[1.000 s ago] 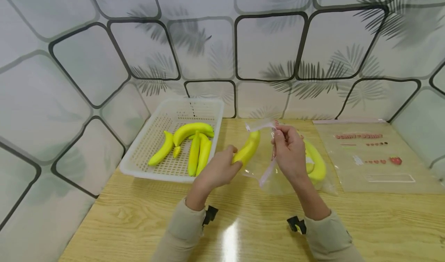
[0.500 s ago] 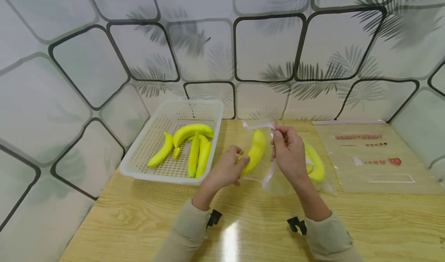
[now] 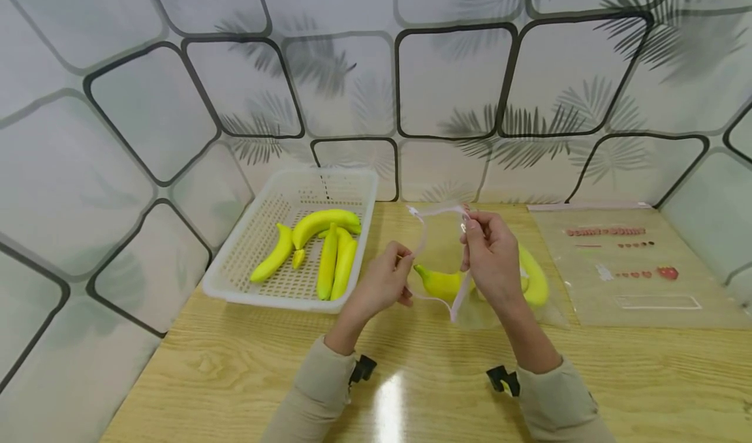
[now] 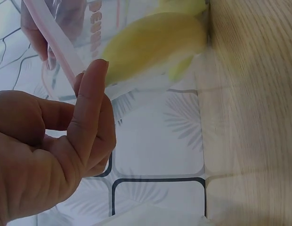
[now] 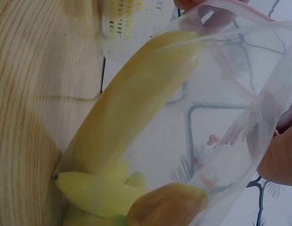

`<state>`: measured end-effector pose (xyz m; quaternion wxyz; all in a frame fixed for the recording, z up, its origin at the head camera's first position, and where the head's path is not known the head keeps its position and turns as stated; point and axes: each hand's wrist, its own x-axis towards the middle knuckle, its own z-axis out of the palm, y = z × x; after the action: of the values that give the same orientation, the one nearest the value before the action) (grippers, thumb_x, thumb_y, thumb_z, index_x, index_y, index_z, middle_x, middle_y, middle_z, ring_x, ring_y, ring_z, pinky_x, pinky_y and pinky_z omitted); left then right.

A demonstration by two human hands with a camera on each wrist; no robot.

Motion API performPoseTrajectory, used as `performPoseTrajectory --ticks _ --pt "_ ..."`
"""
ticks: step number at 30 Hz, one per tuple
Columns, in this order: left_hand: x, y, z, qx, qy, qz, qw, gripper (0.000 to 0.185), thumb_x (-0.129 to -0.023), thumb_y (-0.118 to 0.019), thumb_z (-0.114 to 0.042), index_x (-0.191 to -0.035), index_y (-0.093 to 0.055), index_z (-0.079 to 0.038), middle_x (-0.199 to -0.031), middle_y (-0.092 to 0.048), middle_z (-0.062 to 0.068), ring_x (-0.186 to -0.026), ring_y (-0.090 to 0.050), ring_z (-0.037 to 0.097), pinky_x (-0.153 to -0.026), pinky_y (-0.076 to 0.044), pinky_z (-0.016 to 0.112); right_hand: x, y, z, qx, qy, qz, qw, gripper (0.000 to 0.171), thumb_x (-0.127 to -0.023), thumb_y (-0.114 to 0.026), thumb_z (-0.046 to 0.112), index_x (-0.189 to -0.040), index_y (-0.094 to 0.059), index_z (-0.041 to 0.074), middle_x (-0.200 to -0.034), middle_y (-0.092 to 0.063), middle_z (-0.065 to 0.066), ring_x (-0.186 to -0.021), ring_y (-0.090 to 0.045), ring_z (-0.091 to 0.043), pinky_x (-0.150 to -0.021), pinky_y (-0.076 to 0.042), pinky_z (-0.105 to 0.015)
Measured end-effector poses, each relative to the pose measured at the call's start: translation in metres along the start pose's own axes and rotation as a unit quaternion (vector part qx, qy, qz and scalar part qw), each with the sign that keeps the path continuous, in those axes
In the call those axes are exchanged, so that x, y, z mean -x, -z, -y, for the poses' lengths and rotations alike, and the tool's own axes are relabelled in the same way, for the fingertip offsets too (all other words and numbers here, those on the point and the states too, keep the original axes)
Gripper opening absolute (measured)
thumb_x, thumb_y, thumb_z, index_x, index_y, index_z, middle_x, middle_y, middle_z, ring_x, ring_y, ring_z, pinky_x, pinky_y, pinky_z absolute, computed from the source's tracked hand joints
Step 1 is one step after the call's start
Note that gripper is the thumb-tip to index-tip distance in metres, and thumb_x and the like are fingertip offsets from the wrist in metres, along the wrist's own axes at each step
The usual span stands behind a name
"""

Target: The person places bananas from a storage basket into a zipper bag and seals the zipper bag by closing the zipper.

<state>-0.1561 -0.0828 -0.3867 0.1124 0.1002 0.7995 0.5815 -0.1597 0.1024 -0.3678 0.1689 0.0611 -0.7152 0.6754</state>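
My left hand (image 3: 382,278) pinches the left side of the mouth of a clear zip bag (image 3: 460,296) with a pink strip. Across from it, my right hand (image 3: 490,257) grips the bag's right edge, and the mouth gapes between the two. Inside lies a yellow banana (image 3: 437,283), its green tip toward my left hand. More yellow fruit (image 3: 534,276) fills the far right of the bag, partly behind my right hand. In the left wrist view the banana (image 4: 150,44) is blurred. The right wrist view shows a long banana (image 5: 136,94) leaning above smaller ones (image 5: 94,190) through the plastic.
A white perforated basket (image 3: 264,301) with several bananas (image 3: 326,221) stands to the left. On the right, a flat clear bag (image 3: 587,293) with red print lies on the wooden table (image 3: 411,391). A patterned wall (image 3: 455,84) rises behind.
My left hand put the banana into the bag and let go of it; the banana dropped and tipped over. The left fingers now pinch the bag's edge. The right hand kept its grip.
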Motion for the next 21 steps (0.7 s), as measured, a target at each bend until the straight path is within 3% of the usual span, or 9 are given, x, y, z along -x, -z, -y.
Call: performPoseTrajectory --ticks 4,12,17,21 --pt "0.000 0.001 0.000 0.014 -0.005 -0.012 0.9998 0.022 -0.107 -0.044 -0.019 -0.116 -0.051 0.000 -0.089 -0.056 0.015 -0.059 -0.061 0.018 -0.059 -0.060 0.037 0.000 0.003 0.004 0.020 -0.017 0.008 1.000 0.026 -0.104 -0.050 0.015 -0.120 -0.056 -0.005 -0.082 -0.054 -0.005 -0.048 -0.047 -0.009 -0.045 -0.046 -0.022" --pt "-0.005 0.000 -0.007 0.059 -0.021 -0.056 0.9965 0.023 -0.106 -0.045 -0.015 -0.114 -0.052 0.004 -0.093 -0.054 0.017 -0.057 -0.061 0.018 -0.056 -0.059 0.036 0.001 0.021 0.014 0.112 -0.033 0.059 0.991 0.034 -0.103 -0.054 0.031 -0.118 -0.058 0.001 -0.089 -0.057 -0.014 -0.052 -0.052 -0.018 -0.044 -0.047 -0.027" --pt "-0.011 0.000 -0.018 0.061 -0.032 -0.061 0.9957 0.020 -0.106 -0.046 -0.014 -0.113 -0.053 0.004 -0.099 -0.054 0.023 -0.054 -0.059 0.016 -0.054 -0.059 0.035 0.000 0.031 0.018 0.110 -0.030 0.060 0.992 0.031 -0.102 -0.057 0.027 -0.114 -0.061 -0.002 -0.082 -0.059 -0.012 -0.052 -0.055 -0.021 -0.048 -0.052 -0.029" --pt "-0.023 0.002 -0.036 0.014 -0.058 -0.067 0.9960 0.020 -0.105 -0.047 -0.013 -0.113 -0.054 0.003 -0.094 -0.055 0.018 -0.051 -0.055 0.014 -0.052 -0.058 0.034 -0.009 0.040 0.031 0.073 -0.042 0.040 0.996 0.031 -0.102 -0.056 0.026 -0.113 -0.059 -0.003 -0.076 -0.059 -0.004 -0.050 -0.054 -0.013 -0.047 -0.053 -0.027"
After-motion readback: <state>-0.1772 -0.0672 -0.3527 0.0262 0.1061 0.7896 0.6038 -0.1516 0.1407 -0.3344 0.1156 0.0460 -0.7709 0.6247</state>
